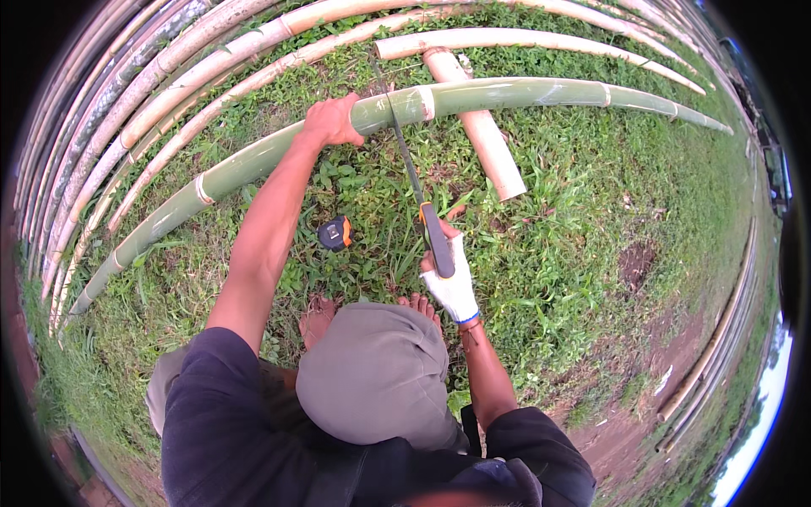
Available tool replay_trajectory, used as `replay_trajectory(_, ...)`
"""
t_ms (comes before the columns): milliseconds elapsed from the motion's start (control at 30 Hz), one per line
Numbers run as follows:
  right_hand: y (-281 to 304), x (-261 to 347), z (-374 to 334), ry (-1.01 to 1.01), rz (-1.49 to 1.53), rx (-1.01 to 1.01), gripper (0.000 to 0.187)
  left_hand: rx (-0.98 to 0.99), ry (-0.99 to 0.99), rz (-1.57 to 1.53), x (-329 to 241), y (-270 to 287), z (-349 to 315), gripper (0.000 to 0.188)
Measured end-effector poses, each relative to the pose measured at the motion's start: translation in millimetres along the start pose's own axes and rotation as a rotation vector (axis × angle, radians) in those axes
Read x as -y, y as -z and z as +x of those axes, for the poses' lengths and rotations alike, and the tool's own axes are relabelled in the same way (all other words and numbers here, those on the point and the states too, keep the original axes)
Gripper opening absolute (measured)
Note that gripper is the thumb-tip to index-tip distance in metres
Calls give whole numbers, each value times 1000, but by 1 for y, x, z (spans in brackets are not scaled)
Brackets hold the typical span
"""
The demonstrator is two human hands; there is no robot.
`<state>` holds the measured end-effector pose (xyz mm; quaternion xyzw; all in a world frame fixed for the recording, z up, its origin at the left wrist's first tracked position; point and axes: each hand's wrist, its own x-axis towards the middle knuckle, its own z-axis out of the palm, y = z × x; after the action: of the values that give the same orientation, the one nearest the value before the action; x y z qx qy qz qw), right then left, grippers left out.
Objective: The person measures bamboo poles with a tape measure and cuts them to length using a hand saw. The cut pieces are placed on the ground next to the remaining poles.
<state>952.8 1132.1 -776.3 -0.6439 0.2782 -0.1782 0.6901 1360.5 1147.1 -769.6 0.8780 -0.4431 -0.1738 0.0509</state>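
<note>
A long green bamboo pole (515, 93) stretches across the grass in front of me. My left hand (335, 121), bare, is wrapped over the pole just left of a pale node. My right hand (452, 275), in a white fingerless glove with a blue cuff, is closed round the dark grey and orange handle of a hand saw (406, 160). The narrow blade lies across the pole between my left hand and the node. Beneath the pole, right of the blade, is a short pale bamboo piece (490, 152).
A black and orange tape measure (334, 233) lies on the grass between my arms. Many pale bamboo poles (194, 46) lie side by side at the far left. Another cut pale pole (524, 37) lies beyond the green one. More poles (714, 338) rest at the right.
</note>
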Motion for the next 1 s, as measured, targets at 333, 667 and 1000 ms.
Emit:
replay_trajectory(333,24,-17,-106,-210,379,-158,66,57,-16,-10,9,-1,8,99)
replay_trajectory(667,-14,4,78,32,-41,-36,74,80,-56,-44,-12,8,11,99)
replay_trajectory(1000,-5,-23,49,18,-73,-40,66,21,-51,-21,-8,2,15,96)
